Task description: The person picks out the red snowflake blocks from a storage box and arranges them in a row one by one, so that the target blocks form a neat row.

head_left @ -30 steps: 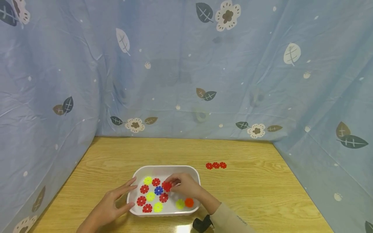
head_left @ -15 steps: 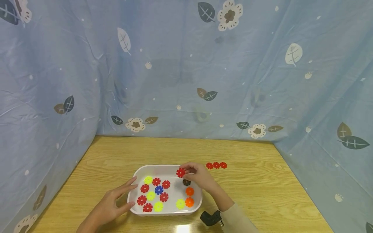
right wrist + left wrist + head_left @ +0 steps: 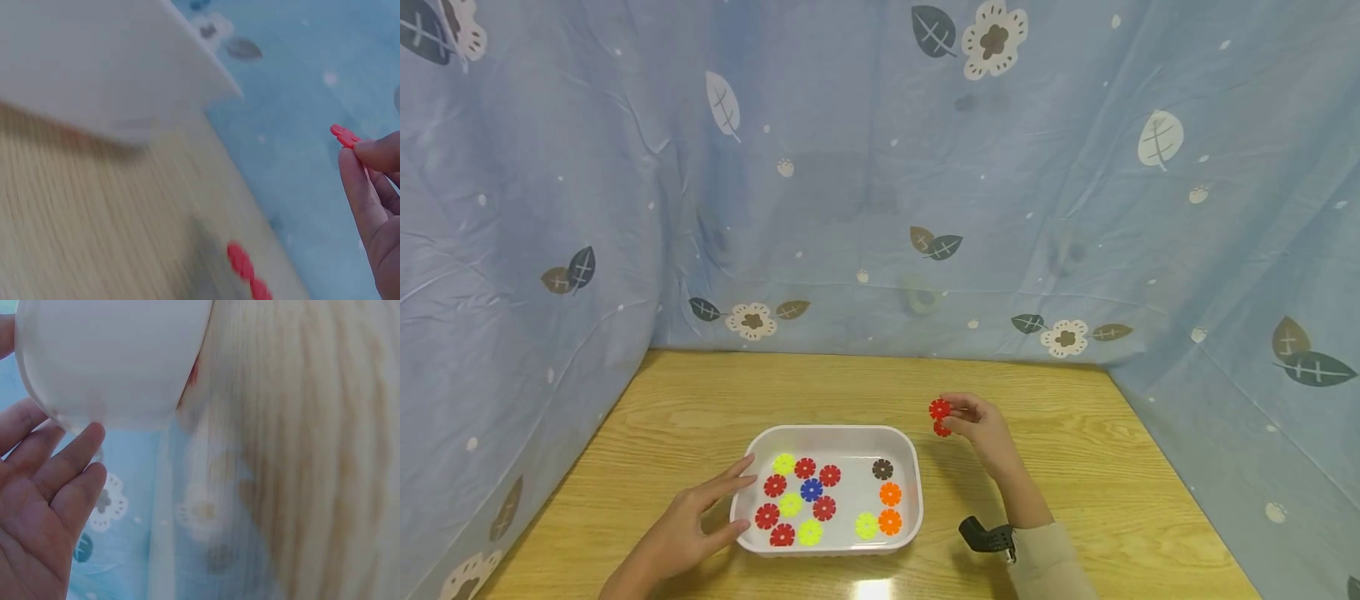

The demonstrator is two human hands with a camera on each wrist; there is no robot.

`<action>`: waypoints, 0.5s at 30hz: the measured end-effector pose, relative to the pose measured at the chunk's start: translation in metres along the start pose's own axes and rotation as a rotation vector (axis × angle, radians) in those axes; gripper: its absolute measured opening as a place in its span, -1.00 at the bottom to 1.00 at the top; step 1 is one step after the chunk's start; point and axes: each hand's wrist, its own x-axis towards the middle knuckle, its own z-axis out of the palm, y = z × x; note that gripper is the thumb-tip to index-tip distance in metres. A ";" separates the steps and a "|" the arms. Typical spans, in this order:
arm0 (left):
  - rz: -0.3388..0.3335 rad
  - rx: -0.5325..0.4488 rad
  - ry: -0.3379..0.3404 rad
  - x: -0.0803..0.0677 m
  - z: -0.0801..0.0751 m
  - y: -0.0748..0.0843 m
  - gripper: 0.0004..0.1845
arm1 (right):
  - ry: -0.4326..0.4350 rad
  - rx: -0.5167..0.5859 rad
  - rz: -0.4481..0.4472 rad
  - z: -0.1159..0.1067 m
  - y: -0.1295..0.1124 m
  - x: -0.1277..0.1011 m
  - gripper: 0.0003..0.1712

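A white tray [image 3: 831, 437] sits on the wooden table and holds several flower-shaped plastic discs in red, yellow, blue, orange and brown. My right hand [image 3: 977, 423] pinches one red disc [image 3: 939, 408] in the air, right of the tray. It hovers just above a short row of red discs [image 3: 942, 429] lying on the table; my hand hides most of that row. The right wrist view shows the pinched disc [image 3: 345, 136] and the row [image 3: 245, 269] below it. My left hand [image 3: 688, 525] rests with straight fingers against the tray's left wall [image 3: 112, 356].
Blue flowered cloth [image 3: 880, 167] walls in the table at the back and on both sides. Bare wood [image 3: 1075, 475] lies right of the tray and behind it. A dark wrist strap [image 3: 988, 536] is on my right forearm.
My right hand lifted a red disc out of the tray and carried it right and away, over to the row of red discs. The left hand stayed put.
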 end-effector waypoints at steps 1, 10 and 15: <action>0.006 -0.004 0.003 0.000 0.000 0.000 -0.53 | 0.019 -0.003 0.017 -0.005 0.003 0.000 -0.61; -0.051 0.062 -0.014 0.002 0.000 0.002 -0.53 | 0.151 -0.016 0.197 -0.042 0.035 0.000 -0.50; -0.057 0.058 -0.029 0.002 -0.001 0.004 -0.52 | 0.198 -0.056 0.231 -0.054 0.051 -0.002 -0.52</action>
